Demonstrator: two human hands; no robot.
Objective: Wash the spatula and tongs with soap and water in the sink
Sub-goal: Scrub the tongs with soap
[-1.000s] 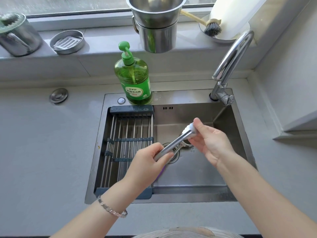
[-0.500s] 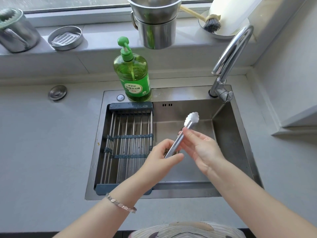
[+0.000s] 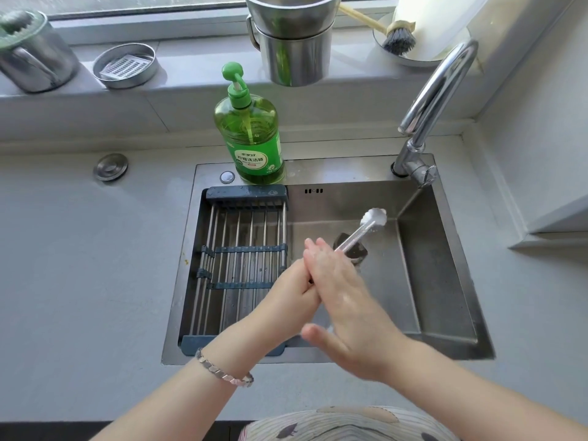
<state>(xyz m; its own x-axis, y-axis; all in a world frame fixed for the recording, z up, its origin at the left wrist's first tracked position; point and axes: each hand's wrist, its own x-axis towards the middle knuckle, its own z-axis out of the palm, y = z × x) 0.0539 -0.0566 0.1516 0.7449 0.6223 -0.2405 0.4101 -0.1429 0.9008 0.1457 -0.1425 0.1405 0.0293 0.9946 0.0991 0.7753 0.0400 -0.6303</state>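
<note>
Tongs [image 3: 362,232] in left hand [image 3: 294,294] grip, right hand [image 3: 343,297] around them, over sink [image 3: 445,281].

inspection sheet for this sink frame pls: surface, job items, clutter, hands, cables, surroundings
Surface: steel sink, looks wet; grey counter around it.
Job's things: tongs held over the basin, heads pointing to the far right corner. A dark object lies under them; cannot tell what it is. Soap bottle upright on the sink's back rim.
Clutter: rack over the sink's left half; metal pots, brush, round tin and mug on the sill.
Hands: left hand has its grip on the tongs' handle; right hand laid over it, thumb free.
Cables: nothing seen.
Surroundings: tap at back right, no water seen running.
</note>
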